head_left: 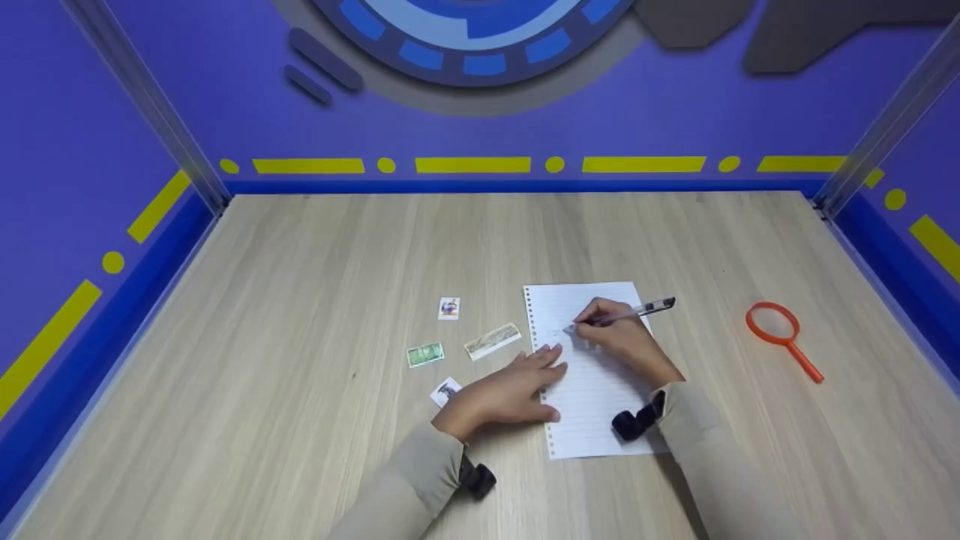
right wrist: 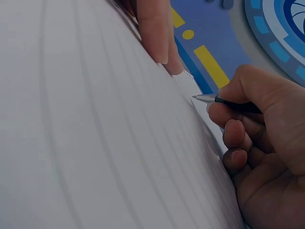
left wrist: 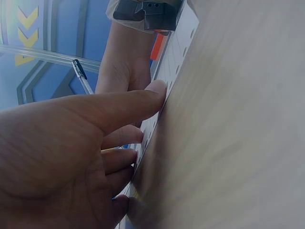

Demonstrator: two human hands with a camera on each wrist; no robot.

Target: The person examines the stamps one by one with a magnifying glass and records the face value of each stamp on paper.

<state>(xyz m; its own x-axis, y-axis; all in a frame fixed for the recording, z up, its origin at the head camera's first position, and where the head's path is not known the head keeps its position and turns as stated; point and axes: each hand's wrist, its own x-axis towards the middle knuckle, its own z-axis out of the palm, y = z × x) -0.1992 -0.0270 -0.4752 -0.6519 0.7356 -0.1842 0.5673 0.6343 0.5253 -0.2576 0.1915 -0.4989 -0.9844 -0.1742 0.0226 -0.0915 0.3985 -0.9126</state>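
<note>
A lined sheet of paper with punched holes down its left edge lies on the table. My right hand pinches a pen with a clear barrel and dark cap end. In the right wrist view the pen tip meets the paper, and the other fingers are curled beneath. Faint marks show near the tip in the head view. With fingers spread, my left hand rests on the sheet's holed edge. The left wrist view shows its thumb and fingertips on that edge.
Left of the paper lie several stamps: a small picture one, a green one, a long one, and one partly hidden by my left hand. An orange magnifying glass lies at right. Blue walls enclose the table.
</note>
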